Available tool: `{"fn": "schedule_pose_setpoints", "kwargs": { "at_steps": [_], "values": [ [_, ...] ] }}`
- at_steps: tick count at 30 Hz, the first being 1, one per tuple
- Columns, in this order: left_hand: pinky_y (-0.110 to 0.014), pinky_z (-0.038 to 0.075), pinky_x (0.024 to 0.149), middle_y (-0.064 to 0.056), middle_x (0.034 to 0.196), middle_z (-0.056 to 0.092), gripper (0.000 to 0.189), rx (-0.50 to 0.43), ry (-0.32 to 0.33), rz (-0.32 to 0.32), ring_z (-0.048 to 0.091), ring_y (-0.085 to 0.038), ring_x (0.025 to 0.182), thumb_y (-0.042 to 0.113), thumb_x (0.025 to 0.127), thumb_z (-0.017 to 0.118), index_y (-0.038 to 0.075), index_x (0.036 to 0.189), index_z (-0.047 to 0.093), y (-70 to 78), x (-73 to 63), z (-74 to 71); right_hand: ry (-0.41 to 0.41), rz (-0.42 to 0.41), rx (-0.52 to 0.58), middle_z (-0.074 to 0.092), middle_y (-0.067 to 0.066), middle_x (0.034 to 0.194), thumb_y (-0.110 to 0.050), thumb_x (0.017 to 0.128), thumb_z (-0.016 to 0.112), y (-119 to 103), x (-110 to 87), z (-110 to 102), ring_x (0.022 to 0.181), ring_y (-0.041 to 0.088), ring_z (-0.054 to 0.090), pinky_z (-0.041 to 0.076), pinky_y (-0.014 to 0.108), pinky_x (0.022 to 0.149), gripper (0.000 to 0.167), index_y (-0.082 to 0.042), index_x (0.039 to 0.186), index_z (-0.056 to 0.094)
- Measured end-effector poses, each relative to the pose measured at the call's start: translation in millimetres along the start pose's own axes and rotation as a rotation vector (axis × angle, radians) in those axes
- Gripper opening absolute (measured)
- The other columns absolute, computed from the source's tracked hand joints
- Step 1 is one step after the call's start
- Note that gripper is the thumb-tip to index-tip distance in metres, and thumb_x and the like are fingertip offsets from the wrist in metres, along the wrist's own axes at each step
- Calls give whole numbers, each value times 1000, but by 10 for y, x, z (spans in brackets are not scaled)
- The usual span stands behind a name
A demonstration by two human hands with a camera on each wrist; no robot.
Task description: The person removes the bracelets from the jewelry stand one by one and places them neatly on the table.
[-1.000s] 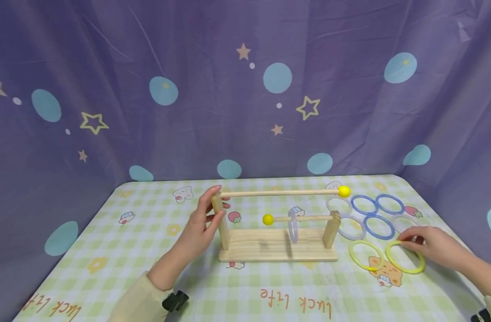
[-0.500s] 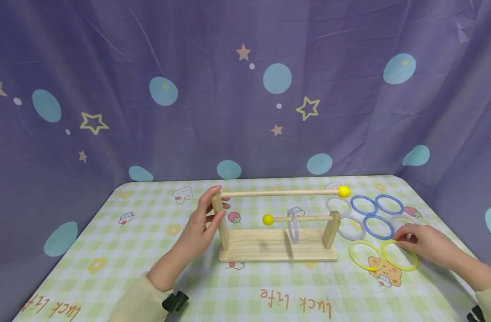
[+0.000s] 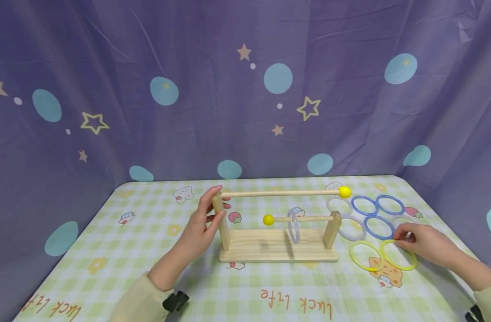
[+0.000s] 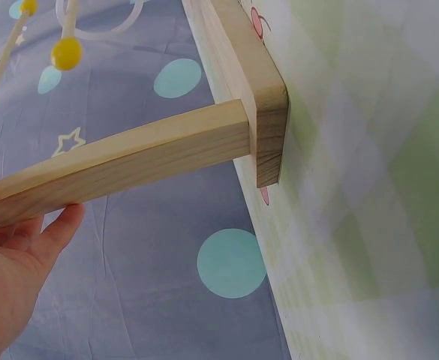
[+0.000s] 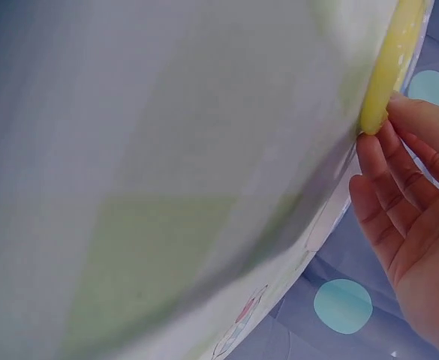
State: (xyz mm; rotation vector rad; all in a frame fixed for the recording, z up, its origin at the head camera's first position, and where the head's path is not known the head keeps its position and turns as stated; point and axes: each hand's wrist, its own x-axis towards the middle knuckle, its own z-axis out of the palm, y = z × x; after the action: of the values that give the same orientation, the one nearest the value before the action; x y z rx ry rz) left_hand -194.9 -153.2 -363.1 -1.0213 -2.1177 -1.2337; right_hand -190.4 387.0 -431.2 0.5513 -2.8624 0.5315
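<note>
My left hand [image 3: 199, 227] grips the upper part of the left post [image 3: 224, 235] of a wooden stand [image 3: 265, 253]; the left wrist view shows thumb and fingers on either side of this post [image 4: 151, 146]. Two dowels with yellow ball ends [image 3: 344, 192] reach out from opposite posts. A translucent whitish ring [image 3: 296, 232] hangs on the lower dowel. At the right, my right hand [image 3: 426, 243] pinches the upper right edge of a yellow ring [image 3: 404, 269], lying on the table close beside another yellow ring [image 3: 367, 269]. Close up, thumb and fingers hold the yellow rim [image 5: 392, 67].
Behind the yellow rings lie three blue rings [image 3: 382, 239] and several translucent rings [image 3: 351, 239], one partly hidden by my right hand. A checked cloth [image 3: 148, 232] covers the table. A purple curtain [image 3: 213, 112] hangs behind it.
My right hand has slid the yellow ring a little to the left, up close to the other yellow ring, with almost no motion in the last half second. Left hand and stand stay put.
</note>
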Motion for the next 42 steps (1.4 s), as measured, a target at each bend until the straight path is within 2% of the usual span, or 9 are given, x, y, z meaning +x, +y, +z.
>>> {"fn": "schedule_pose_setpoints", "kwargs": {
  "at_steps": [7, 11, 14, 19, 26, 28, 34, 42],
  "values": [
    [-42, 58, 77, -15, 119, 58, 62, -2, 4, -13, 64, -31, 102, -14, 93, 53, 10, 144, 28, 9, 11, 7, 68, -23, 10, 56, -20, 76, -10, 75, 82, -65, -1, -62, 66, -5, 48, 42, 23, 54, 21, -21, 82, 66],
    [-42, 58, 77, -15, 119, 58, 62, -5, 4, -6, 64, -32, 102, -15, 93, 53, 9, 144, 28, 10, 16, 7, 135, -50, 68, 60, -19, 79, -6, 74, 83, -181, 13, -98, 67, -4, 51, 42, 21, 53, 22, -18, 85, 68],
    [-41, 58, 77, -15, 119, 58, 63, -2, 2, 1, 64, -31, 102, -15, 92, 53, 9, 144, 28, 10, 20, 4, 178, -49, 161, 64, -16, 82, -3, 75, 82, -344, 25, -111, 68, -1, 55, 44, 20, 54, 22, -16, 87, 69],
    [-40, 58, 77, -15, 120, 58, 64, 8, -2, 6, 63, -30, 101, -16, 92, 53, 9, 145, 27, 5, 23, -1, 222, 6, 309, 67, -12, 87, -4, 83, 77, -678, 38, -113, 72, 2, 59, 48, 19, 55, 15, -14, 92, 70],
    [-41, 58, 77, -15, 119, 58, 62, 5, 2, 7, 64, -31, 100, -16, 92, 53, 7, 144, 28, 11, 24, -3, 275, 41, 426, 69, -5, 88, -4, 89, 70, -1072, 68, -122, 73, 4, 61, 51, 15, 60, 11, -10, 99, 69],
    [-41, 58, 76, -15, 119, 58, 62, 5, 5, 6, 64, -31, 101, -16, 92, 53, 7, 143, 28, 17, 23, -4, 280, 35, 459, 69, -2, 88, -2, 90, 69, -1160, 78, -113, 74, 4, 62, 51, 15, 61, 12, -9, 99, 69],
    [-41, 58, 76, -15, 118, 58, 61, 5, 5, 1, 64, -32, 101, -16, 92, 53, 6, 143, 28, 21, 19, -1, 249, 6, 577, 68, -9, 95, 1, 90, 67, -1401, 108, -49, 77, 8, 64, 53, 20, 63, 15, -9, 102, 68],
    [-41, 58, 77, -17, 118, 58, 62, 2, 5, -4, 64, -32, 101, -16, 92, 53, 7, 144, 28, 25, 8, 3, 188, -48, 645, 68, 2, 98, -4, 92, 66, -1712, 180, 62, 84, 7, 62, 54, 24, 64, 15, -7, 107, 66]
  ]
}}
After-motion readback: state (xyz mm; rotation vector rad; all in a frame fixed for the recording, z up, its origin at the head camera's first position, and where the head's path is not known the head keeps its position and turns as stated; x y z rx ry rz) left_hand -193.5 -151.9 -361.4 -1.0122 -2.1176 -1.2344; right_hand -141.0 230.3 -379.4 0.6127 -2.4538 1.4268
